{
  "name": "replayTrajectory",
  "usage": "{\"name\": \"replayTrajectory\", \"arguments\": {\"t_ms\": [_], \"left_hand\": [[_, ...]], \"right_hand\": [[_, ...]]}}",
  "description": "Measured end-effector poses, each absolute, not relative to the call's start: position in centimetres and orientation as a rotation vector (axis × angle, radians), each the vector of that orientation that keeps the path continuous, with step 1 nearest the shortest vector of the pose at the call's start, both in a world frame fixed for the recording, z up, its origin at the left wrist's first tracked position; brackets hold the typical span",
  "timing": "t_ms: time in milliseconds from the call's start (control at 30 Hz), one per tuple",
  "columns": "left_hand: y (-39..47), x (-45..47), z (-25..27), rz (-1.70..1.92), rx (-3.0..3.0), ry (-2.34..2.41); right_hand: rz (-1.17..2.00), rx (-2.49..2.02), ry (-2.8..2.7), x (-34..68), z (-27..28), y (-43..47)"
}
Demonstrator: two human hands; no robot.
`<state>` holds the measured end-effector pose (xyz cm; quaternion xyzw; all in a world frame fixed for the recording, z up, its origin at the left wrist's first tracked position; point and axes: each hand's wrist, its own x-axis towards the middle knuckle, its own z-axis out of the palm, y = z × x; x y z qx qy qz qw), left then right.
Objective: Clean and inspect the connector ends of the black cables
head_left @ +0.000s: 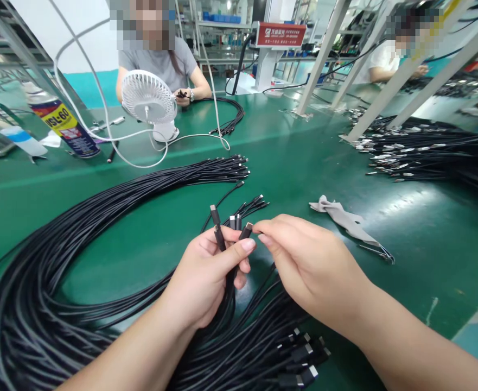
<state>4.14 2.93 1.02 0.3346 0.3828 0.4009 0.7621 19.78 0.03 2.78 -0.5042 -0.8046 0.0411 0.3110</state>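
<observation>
Several black USB cables (246,231) are gripped in my left hand (206,266), their plug ends sticking up between thumb and fingers. My right hand (310,260) is closed in a pinch, its fingertips right at the metal tip of one plug. Whatever lies between those fingertips is too small or hidden to make out. A large looped bundle of black cables (39,271) spreads over the green table (287,163) at left and under my hands. Below my right hand lie more USB plugs (301,353).
A grey cloth (340,217) with tweezers-like metal tips (385,254) lies at right. Behind are a white fan (149,98), a spray can (65,125) and a white cord (193,136). More cables (434,149) are piled at far right. A co-worker (163,65) sits opposite.
</observation>
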Motion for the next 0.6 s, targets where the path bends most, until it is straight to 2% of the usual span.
{"name": "replayTrajectory", "arguments": {"t_ms": [233,600], "left_hand": [[2.7,4.4,0.6,0.913,0.801,0.887],[2.6,4.8,0.7,0.963,0.787,0.925]], "right_hand": [[-0.144,-1.380,-2.150,19.6,2.2,0.0],[-0.292,-1.362,-2.121,19.3,1.6,0.2]]}}
